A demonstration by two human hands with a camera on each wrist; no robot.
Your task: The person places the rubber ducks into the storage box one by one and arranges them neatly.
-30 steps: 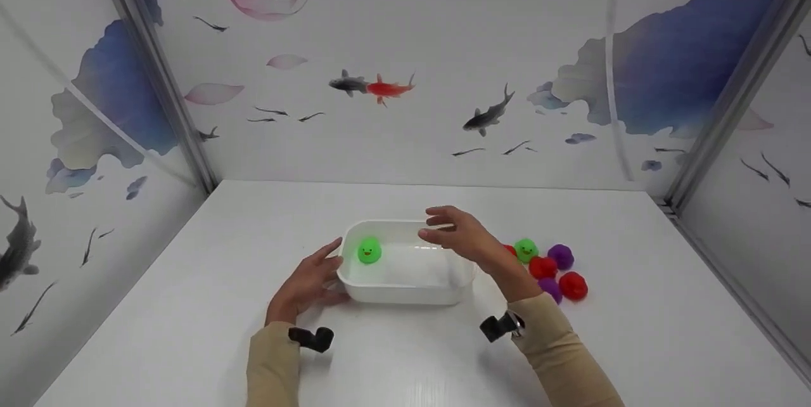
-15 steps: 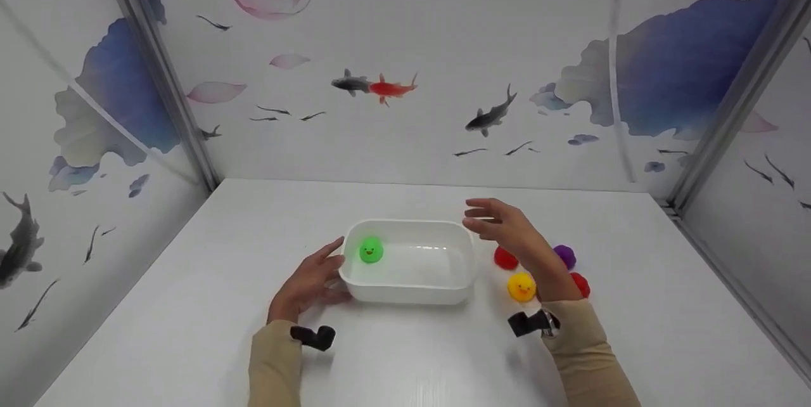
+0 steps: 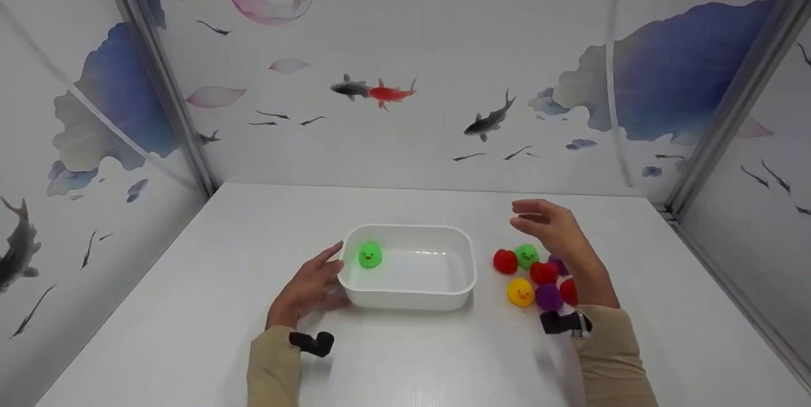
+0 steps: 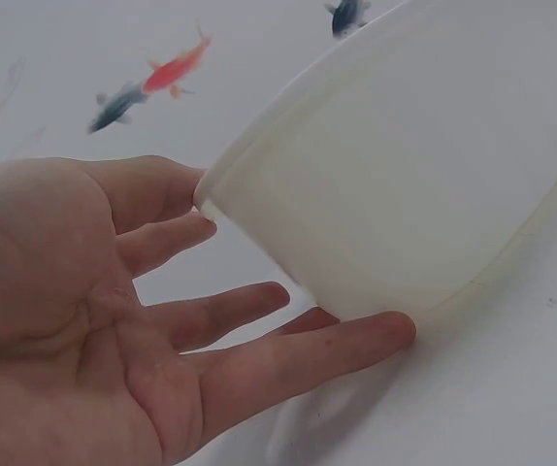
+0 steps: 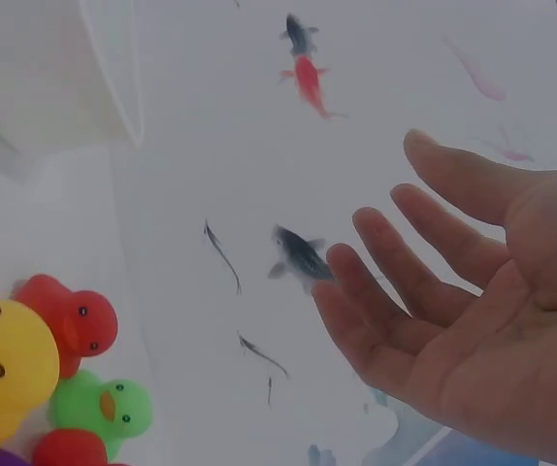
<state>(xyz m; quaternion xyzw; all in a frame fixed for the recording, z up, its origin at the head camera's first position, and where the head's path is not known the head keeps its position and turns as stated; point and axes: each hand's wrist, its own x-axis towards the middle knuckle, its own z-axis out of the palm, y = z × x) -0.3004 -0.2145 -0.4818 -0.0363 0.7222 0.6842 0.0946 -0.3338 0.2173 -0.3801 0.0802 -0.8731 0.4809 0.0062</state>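
Observation:
A white plastic tub (image 3: 408, 300) stands mid-table with one green rubber duck (image 3: 370, 255) inside, toward its left end. My left hand (image 3: 310, 286) touches the tub's left end with extended fingers; in the left wrist view, fingertips meet its rim and outer wall. To the right of the tub, my right hand (image 3: 551, 229) hovers palm inward with relaxed fingers, holding nothing. Below it lies a cluster of rubber ducks: a yellow duck (image 3: 521, 293), a green duck (image 3: 526, 256), a red duck (image 3: 505, 262) and a purple duck (image 3: 549, 297) among them. My right forearm partly hides others.
The white table (image 3: 405, 356) is enclosed by a back wall (image 3: 405, 26) and side walls printed with fish and petals. Metal posts (image 3: 158, 71) stand at the back corners. Each wrist carries a small black camera (image 3: 312, 343).
My right hand has moved right, from over the tub to above the duck cluster, uncovering the yellow duck. My left hand and the tub stay in place.

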